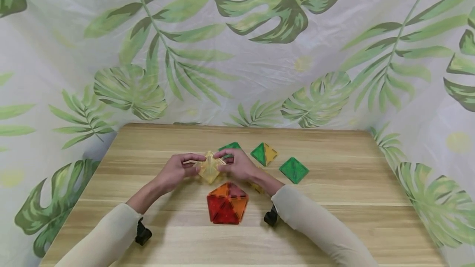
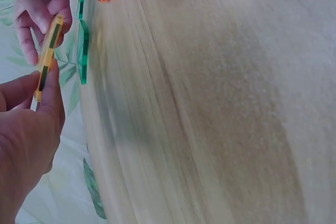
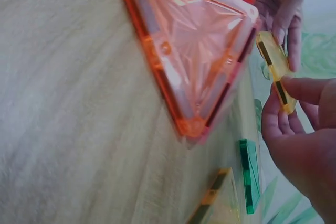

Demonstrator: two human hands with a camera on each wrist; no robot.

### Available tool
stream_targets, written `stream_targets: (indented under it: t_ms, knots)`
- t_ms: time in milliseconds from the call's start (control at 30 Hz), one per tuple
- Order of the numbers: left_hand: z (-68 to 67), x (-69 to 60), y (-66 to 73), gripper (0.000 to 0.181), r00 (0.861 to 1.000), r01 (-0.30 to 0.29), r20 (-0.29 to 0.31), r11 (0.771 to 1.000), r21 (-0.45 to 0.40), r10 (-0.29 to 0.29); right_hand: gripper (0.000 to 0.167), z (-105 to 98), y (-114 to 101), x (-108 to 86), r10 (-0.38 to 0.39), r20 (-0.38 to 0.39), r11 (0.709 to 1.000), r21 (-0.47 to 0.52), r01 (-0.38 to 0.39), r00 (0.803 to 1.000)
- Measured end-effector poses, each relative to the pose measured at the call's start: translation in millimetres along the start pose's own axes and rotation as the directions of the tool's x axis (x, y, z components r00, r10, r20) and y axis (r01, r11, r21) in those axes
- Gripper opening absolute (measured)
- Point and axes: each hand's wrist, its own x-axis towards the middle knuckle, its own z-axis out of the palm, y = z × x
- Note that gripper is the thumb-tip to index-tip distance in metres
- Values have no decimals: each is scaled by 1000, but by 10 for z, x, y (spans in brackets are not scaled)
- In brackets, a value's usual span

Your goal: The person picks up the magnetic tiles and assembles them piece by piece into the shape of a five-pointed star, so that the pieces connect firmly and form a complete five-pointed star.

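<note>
Yellow translucent triangular magnetic tiles [image 1: 209, 169], edge to edge in a diamond shape, are held up over the table between both hands. My left hand [image 1: 179, 171] pinches the left side between thumb and fingers, seen also in the left wrist view as the near hand [image 2: 29, 135]. On the opposite side my right hand [image 1: 240, 166] pinches the tiles, its thumb and fingers on their faces in the right wrist view. Below the hands stands a faceted dome of red and orange triangular tiles [image 1: 227, 205].
Behind the right hand lies a green tile [image 1: 231, 146], partly hidden. Farther right are a green-and-yellow tile pair [image 1: 264, 154] and a green tile pair [image 1: 294, 170]. A yellow tile [image 1: 256, 187] shows beneath the right forearm. Leaf-patterned cloth [image 1: 259, 73] hangs behind the wooden table [image 1: 334, 226].
</note>
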Motion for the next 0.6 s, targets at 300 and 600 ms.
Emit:
stream_targets:
  t_ms: [300, 600]
  knots:
    - [35, -44, 25, 39, 998, 25, 63, 998, -50, -22, 35, -117, 45, -29, 73, 102, 970, 223, -94, 992]
    - [171, -59, -41, 35, 996, 1, 94, 997, -71, 5, 37, -159, 109, -67, 79, 227, 902, 398, -167, 971]
